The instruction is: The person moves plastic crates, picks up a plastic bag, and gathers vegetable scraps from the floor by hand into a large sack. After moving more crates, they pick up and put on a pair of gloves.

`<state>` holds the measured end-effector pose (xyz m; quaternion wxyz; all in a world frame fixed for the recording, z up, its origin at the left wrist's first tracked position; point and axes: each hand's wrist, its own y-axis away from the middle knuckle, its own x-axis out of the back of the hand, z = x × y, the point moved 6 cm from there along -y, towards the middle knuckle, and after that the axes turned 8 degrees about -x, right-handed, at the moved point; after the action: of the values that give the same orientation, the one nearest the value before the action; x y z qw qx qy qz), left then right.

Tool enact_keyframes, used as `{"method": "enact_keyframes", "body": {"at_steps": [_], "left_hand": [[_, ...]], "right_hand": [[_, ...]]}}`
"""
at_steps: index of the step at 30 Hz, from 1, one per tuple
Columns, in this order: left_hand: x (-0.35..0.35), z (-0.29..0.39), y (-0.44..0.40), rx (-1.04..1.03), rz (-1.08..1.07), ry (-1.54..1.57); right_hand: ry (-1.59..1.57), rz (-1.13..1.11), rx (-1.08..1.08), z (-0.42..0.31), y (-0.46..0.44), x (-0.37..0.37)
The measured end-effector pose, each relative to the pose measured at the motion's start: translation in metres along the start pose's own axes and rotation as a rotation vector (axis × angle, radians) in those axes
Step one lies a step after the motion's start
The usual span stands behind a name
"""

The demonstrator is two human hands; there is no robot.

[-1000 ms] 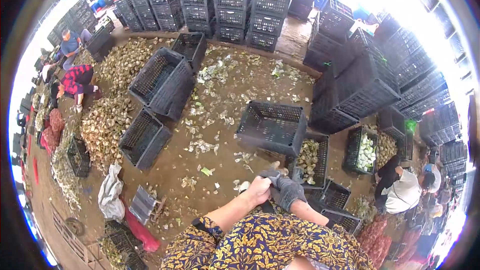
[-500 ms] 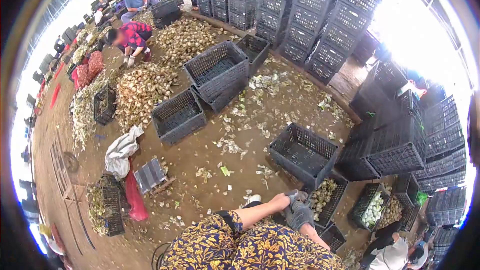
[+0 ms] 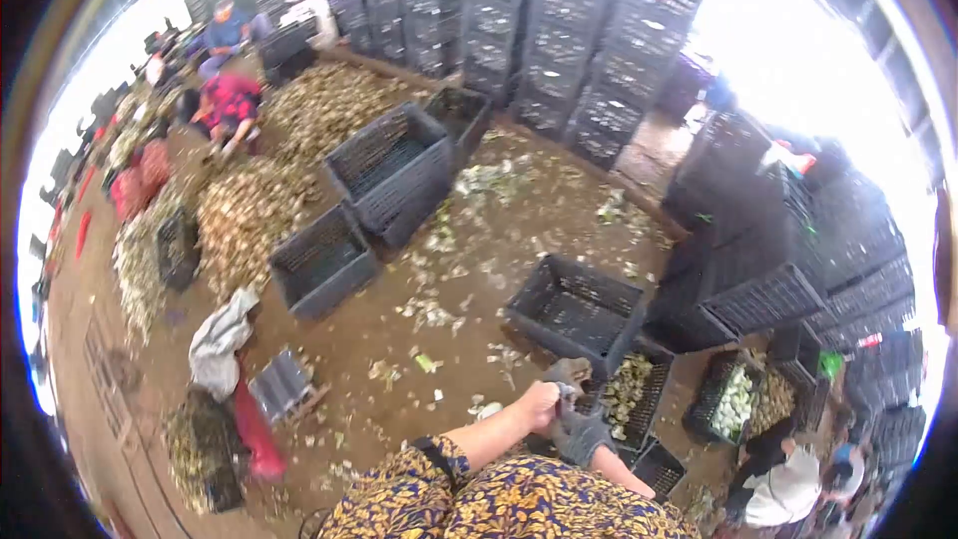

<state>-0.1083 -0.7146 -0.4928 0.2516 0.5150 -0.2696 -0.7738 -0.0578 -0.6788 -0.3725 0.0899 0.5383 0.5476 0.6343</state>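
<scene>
Low in front of my body, my left hand (image 3: 540, 405) is bare and closed at the edge of a loose grey glove (image 3: 570, 372). My right hand (image 3: 583, 436) wears a grey glove and presses against the left, its fingers folded on the same loose glove; fine finger detail is blurred. Just beyond them stands an open black crate (image 3: 576, 311) with nothing visible inside. To its right, a second crate (image 3: 651, 401) holds brownish bulbs (image 3: 626, 394).
Empty crates (image 3: 391, 172) and bulb heaps (image 3: 249, 212) lie left. Tall crate stacks (image 3: 569, 35) line the back, more (image 3: 748, 240) stand right. A crate of white bulbs (image 3: 735, 401) is near a person in white (image 3: 785, 487). Another person (image 3: 230, 100) bends over a heap.
The view swung right, then partly back left and blurred. My hands stay together in front of me, and the loose glove now shows more clearly beyond my left hand.
</scene>
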Motion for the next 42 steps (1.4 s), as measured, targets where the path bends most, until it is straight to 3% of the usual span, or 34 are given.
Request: {"method": "enact_keyframes", "body": {"at_steps": [1,3,4,6,7,10,11,13,16,17,18,20,22,25,27,29,34,35,36,38,40,41,42], "left_hand": [[-0.018,0.008,0.004,0.018,-0.036,-0.025],[-0.052,0.05,0.028,-0.249,0.024,0.054],[-0.048,0.046,0.019,-0.239,-0.009,0.037],[-0.001,0.032,-0.024,-0.477,0.178,-0.771],[0.002,0.039,-0.028,-0.536,0.226,-1.14],[-0.007,0.04,-0.015,-0.32,-0.033,-1.752],[-0.011,0.038,-0.01,-0.215,-0.141,-1.872],[-0.021,0.034,0.002,-0.1,-0.309,-1.939],[-0.045,0.051,0.032,-0.425,-0.418,-1.623],[-0.042,0.048,0.032,-0.446,-0.361,-1.592],[-0.042,0.043,0.029,-0.443,-0.364,-1.597],[-0.03,0.024,0.019,-0.25,-0.354,-1.873],[-0.024,0.017,0.019,-0.271,-0.33,-1.855],[-0.022,0.001,0.017,-0.347,-0.671,-1.928],[-0.027,0.001,0.011,-0.31,-0.695,-1.84],[-0.028,-0.001,0.002,-0.182,-0.599,-1.588],[-0.025,-0.007,-0.006,0.349,-0.222,-0.218],[-0.029,-0.001,-0.007,0.406,-0.17,-0.017],[-0.046,0.014,-0.001,0.408,-0.165,-0.017],[-0.08,0.04,0.027,0.319,-0.031,0.138],[-0.089,0.03,0.032,0.397,-0.087,0.032],[-0.089,0.021,0.027,0.425,-0.197,0.263],[-0.082,0.011,0.02,0.415,-0.196,0.264]], "right_hand": [[-0.048,0.084,0.098,-0.004,-0.001,0.004],[-0.014,0.078,0.091,0.003,0.001,0.015],[-0.044,0.088,0.133,0.015,-0.008,-0.003],[-0.083,0.115,0.252,0.021,-0.033,-0.016],[0.094,0.004,0.075,0.004,-0.01,0.016],[-0.328,0.033,0.005,0.01,0.004,0.036],[-0.341,0.096,-0.023,0.014,0.006,0.051],[-0.378,0.268,-0.116,0.024,0.012,0.073],[-0.314,0.223,-0.022,0.02,0.0,0.07],[-0.343,0.242,-0.009,0.025,-0.006,0.057],[-0.348,0.243,-0.01,0.031,-0.013,0.045],[-0.247,0.226,0.095,0.04,-0.028,0.022],[-0.303,0.152,0.115,0.035,-0.025,0.023],[-0.378,0.118,0.076,0.029,-0.019,0.025],[-0.513,0.234,0.389,0.006,-0.004,0.042],[-0.5,0.263,0.345,0.011,-0.004,0.042],[-0.456,0.407,0.161,0.025,-0.005,0.045],[-0.526,0.321,0.063,0.034,-0.003,0.05],[-0.593,0.233,-0.036,0.041,0.002,0.059],[-0.291,0.432,0.062,0.045,-0.006,0.038],[-0.376,0.339,0.09,0.051,-0.017,0.016],[-0.461,0.244,0.108,0.052,-0.022,0.005],[-0.457,0.244,0.117,0.05,-0.023,0.005]]}}
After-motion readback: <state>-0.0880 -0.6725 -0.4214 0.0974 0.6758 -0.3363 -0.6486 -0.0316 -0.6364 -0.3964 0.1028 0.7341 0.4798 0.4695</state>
